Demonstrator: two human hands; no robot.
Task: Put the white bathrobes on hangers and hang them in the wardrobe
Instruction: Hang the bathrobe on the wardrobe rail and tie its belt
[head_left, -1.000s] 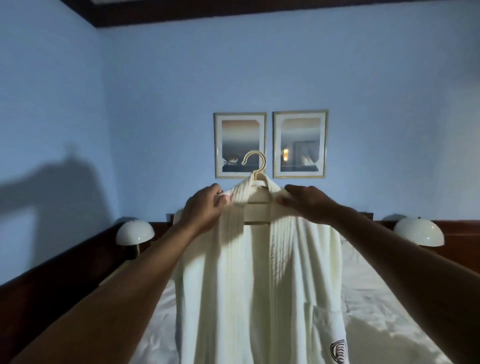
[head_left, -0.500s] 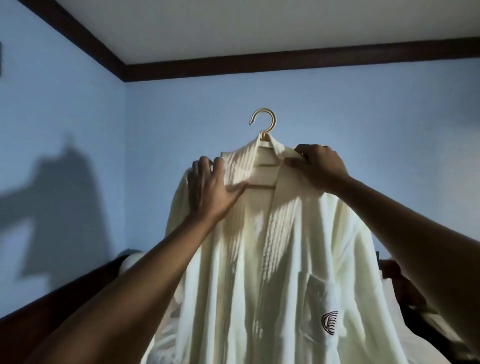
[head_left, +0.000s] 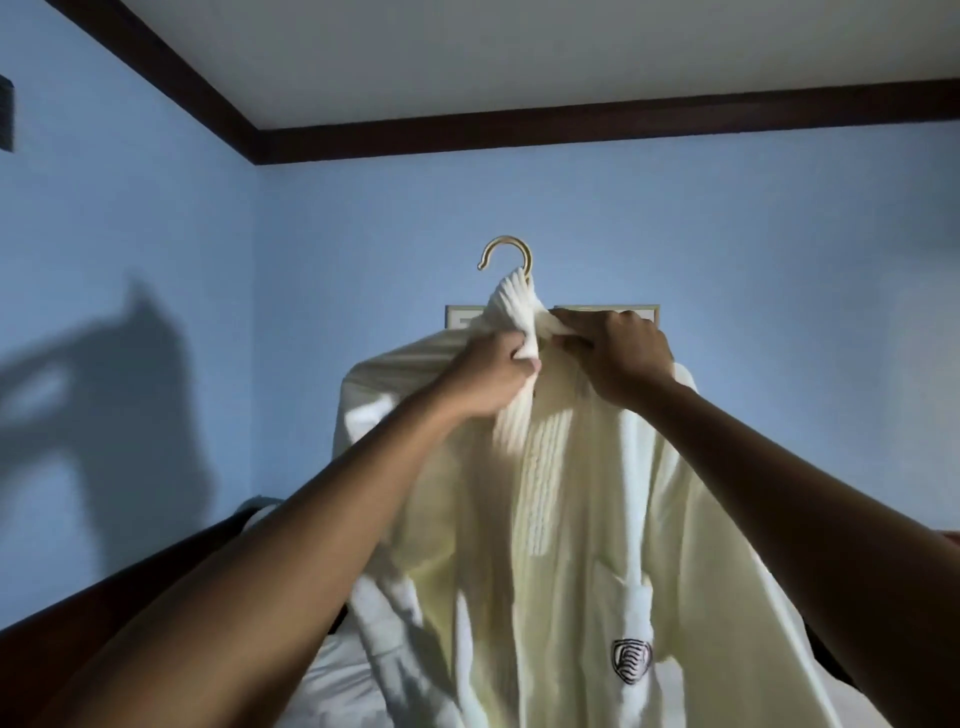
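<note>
A white bathrobe (head_left: 561, 519) hangs on a hanger in front of me, held up at head height. Only the hanger's gold hook (head_left: 506, 258) shows above the ribbed collar. My left hand (head_left: 488, 371) pinches the left collar edge just below the hook. My right hand (head_left: 618, 353) grips the right collar edge beside it, and both hands pull the two sides together at the neck. A dark crest sits on the robe's chest pocket (head_left: 631, 660). No wardrobe is in view.
Blue walls meet in a corner ahead under a dark wooden ceiling trim (head_left: 467, 135). Two framed pictures (head_left: 602, 314) peek out behind the robe. A dark wooden headboard (head_left: 130, 582) runs along the lower left, and white bedding (head_left: 332, 675) lies below the robe.
The robe on its hanger went up from over the bed to head height. Both hands shifted inward from the shoulders and now bunch the collar edges together under the hook.
</note>
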